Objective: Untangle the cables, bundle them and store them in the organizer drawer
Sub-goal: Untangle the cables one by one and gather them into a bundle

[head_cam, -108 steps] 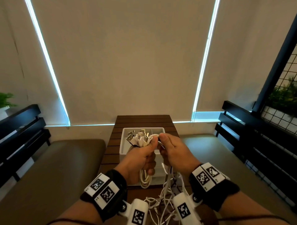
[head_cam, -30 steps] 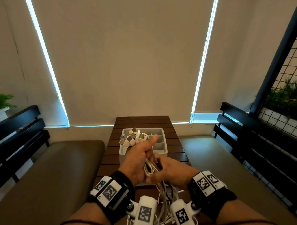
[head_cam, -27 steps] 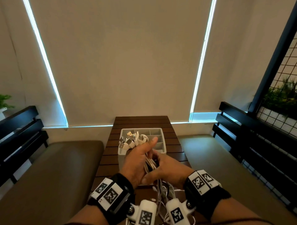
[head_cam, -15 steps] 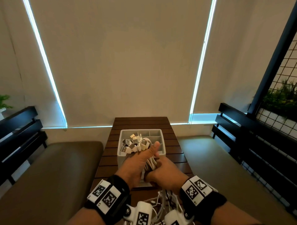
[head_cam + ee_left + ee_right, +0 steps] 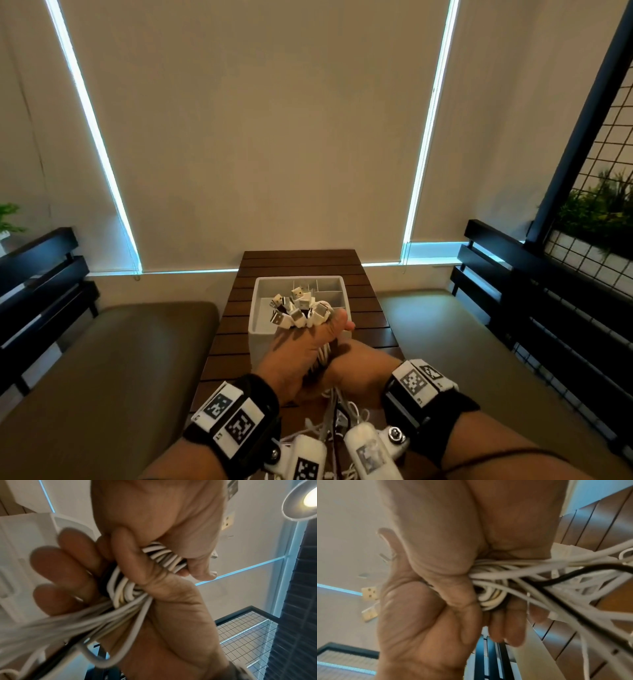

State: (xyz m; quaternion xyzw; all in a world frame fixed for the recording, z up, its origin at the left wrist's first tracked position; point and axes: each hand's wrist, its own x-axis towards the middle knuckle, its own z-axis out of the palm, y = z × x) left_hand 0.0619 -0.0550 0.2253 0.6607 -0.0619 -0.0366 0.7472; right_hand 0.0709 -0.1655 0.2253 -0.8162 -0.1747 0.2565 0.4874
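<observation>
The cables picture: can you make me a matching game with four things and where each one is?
Things:
1. USB plugs
2. organizer drawer
3. right hand
4. loose cable ends

Places:
A. standing on the wooden table
B. hanging down below both hands
C. sticking up out of the left hand
D. gripping the cables just under the left hand

Right pairs: 1-C, 2-A, 3-D, 4-B
</observation>
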